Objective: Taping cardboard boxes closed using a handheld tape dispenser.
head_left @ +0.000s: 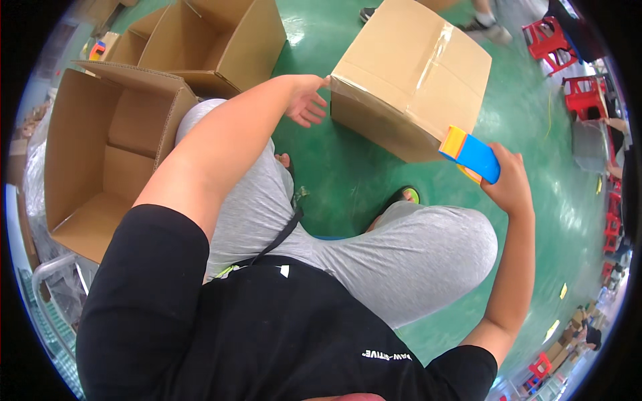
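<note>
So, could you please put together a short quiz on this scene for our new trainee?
1. True or false: the right hand holds a blue and orange tape dispenser.
2. Which hand touches the closed cardboard box: A left, B right, C neither?
3. Fill in: the open box beside the left knee sits on a ____ floor.

Key: 1 true. 2 A, the left hand is at the box's near corner. 3 green.
</note>
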A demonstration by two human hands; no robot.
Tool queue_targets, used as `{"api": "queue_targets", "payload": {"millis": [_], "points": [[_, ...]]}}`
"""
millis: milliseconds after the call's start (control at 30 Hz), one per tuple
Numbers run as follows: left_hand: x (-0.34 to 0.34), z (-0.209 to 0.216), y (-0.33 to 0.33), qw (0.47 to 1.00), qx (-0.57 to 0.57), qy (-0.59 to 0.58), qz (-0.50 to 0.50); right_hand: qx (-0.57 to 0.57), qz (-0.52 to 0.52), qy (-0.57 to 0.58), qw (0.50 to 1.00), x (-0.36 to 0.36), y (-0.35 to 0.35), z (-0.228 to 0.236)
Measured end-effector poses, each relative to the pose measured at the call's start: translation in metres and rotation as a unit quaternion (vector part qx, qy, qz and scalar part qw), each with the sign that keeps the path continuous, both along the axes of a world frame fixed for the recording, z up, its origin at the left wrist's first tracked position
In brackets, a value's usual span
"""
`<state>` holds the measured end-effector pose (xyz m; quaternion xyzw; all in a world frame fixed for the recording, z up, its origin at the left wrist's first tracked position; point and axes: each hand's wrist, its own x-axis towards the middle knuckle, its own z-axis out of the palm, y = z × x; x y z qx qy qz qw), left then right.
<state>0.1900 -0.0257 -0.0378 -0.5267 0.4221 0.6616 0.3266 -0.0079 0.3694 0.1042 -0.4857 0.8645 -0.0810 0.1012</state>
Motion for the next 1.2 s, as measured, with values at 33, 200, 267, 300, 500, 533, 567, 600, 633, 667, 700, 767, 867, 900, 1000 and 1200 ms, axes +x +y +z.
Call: {"api": "queue_targets", "payload": {"millis": [33,200,267,300,500,533,567,600,633,667,700,767,867,900,1000,1200], "points": [[0.001,0.003,-0.003,1.000,0.002,-0.017,-0.014,-0.001,0.002,-0.006,1.000,-0.001,0.001,0.000],[0.000,0.002,0.014,0.998,-0.040,-0.001,-0.047,-0.005,0.001,-0.022,1.000,-0.005,0.006,-0.002],[-0.001,0.003,0.019,0.995,-0.053,-0.017,-0.082,0.017,-0.013,-0.032,0.999,-0.005,0.005,0.001],[-0.001,0.001,0.016,0.995,-0.053,-0.018,-0.084,0.016,-0.015,-0.033,0.999,-0.004,0.005,0.000],[0.004,-0.017,0.000,0.976,-0.043,-0.009,-0.213,-0.032,0.010,-0.031,0.999,-0.011,0.012,-0.003],[0.003,-0.015,-0.005,0.968,-0.093,0.007,-0.233,-0.030,0.015,-0.035,0.999,-0.014,0.016,-0.004],[0.000,-0.011,-0.009,0.957,-0.145,0.023,-0.251,-0.028,0.021,-0.039,0.999,-0.016,0.018,-0.007],[-0.007,-0.001,-0.009,0.955,-0.145,0.024,-0.257,-0.028,0.014,-0.038,0.999,-0.016,0.021,-0.007],[-0.015,0.010,-0.010,0.918,-0.223,0.001,-0.327,-0.024,0.012,-0.040,0.999,-0.016,0.023,-0.006],[-0.020,0.017,-0.012,0.871,-0.299,-0.024,-0.390,-0.020,0.013,-0.044,0.999,-0.015,0.021,-0.005],[-0.031,0.017,-0.030,0.775,-0.360,-0.022,-0.518,-0.024,0.016,-0.045,0.999,-0.014,0.014,-0.004],[-0.049,0.015,-0.028,0.690,-0.542,0.082,-0.473,-0.018,0.016,-0.040,0.999,-0.015,0.014,-0.004],[-0.082,0.040,0.045,0.554,-0.689,0.327,-0.334,-0.009,0.016,-0.045,0.999,-0.016,0.018,0.001],[-0.098,0.037,0.060,0.513,-0.677,0.370,-0.376,-0.007,0.017,-0.047,0.999,-0.017,0.016,0.002],[-0.132,0.018,0.087,0.435,-0.647,0.421,-0.464,0.000,0.030,-0.051,0.998,-0.019,0.008,0.002],[-0.138,-0.006,0.073,0.431,-0.590,0.452,-0.512,0.051,0.011,-0.101,0.993,-0.016,0.001,0.021]]}}
